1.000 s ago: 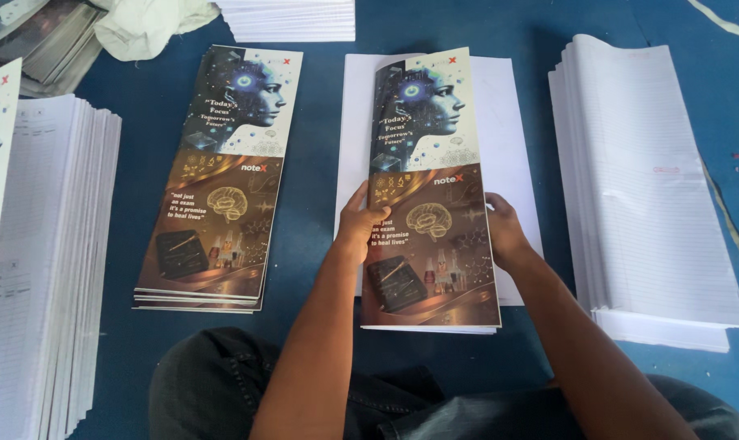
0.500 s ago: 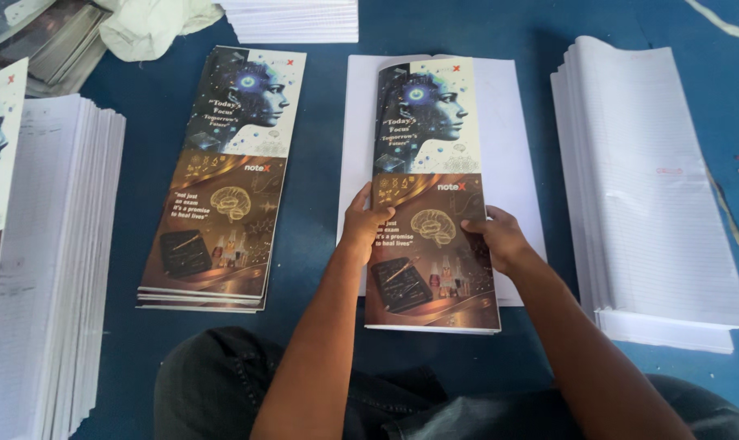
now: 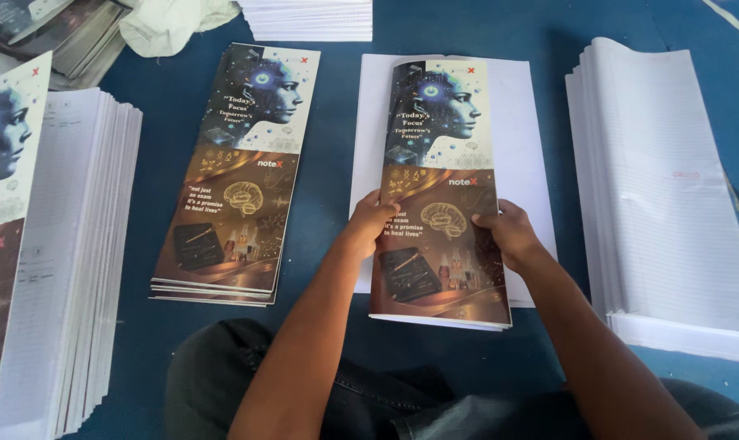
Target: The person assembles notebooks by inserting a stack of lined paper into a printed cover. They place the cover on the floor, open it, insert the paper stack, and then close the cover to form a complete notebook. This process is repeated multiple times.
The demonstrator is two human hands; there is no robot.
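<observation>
Glossy printed cover at twelve o'clock has barely shifted on the white sheets; left hand and right hand still pinch its side edges.

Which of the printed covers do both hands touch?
The middle cover, lying on white sheets: left hand and right hand grip its edges. The cover stack to its left lies untouched.

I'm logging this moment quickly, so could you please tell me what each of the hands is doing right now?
Left hand: gripping the left edge of the printed cover.
Right hand: gripping the same cover's right edge.
</observation>
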